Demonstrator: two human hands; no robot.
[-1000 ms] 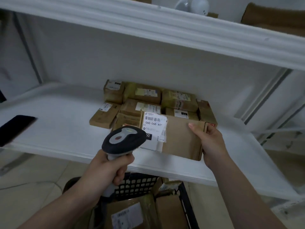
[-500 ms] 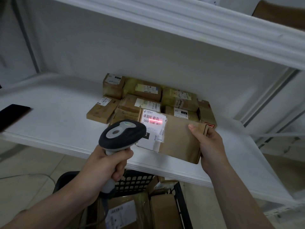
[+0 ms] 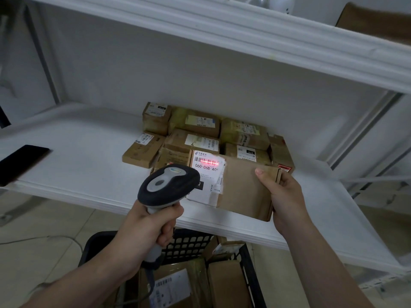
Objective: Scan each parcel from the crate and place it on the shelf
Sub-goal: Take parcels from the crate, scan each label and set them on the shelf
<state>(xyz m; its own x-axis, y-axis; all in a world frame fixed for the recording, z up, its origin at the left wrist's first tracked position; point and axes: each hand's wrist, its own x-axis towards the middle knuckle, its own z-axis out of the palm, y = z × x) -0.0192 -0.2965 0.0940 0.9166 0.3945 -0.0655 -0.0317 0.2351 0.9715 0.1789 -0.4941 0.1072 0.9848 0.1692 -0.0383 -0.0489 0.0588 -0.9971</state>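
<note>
My right hand (image 3: 287,196) grips the right edge of a flat brown parcel (image 3: 242,187) held over the front of the white shelf (image 3: 73,165). Its white label (image 3: 208,174) faces up, and a red scan line glows across the barcode. My left hand (image 3: 148,230) is closed around the handle of a black and grey barcode scanner (image 3: 168,184), whose head points at the label and covers its lower left corner. Below the shelf sits a black crate (image 3: 191,243) with more brown parcels (image 3: 226,285) inside.
Several scanned brown parcels (image 3: 195,130) are stacked at the back middle of the shelf. A black phone (image 3: 21,162) lies at the shelf's left front edge. An upper shelf board (image 3: 244,34) overhangs. A thin cable (image 3: 44,238) runs across the tiled floor at the left.
The red scan line has come on across the label's barcode. The scanner and the parcel have kept nearly the same place, while my view shifted a little.
</note>
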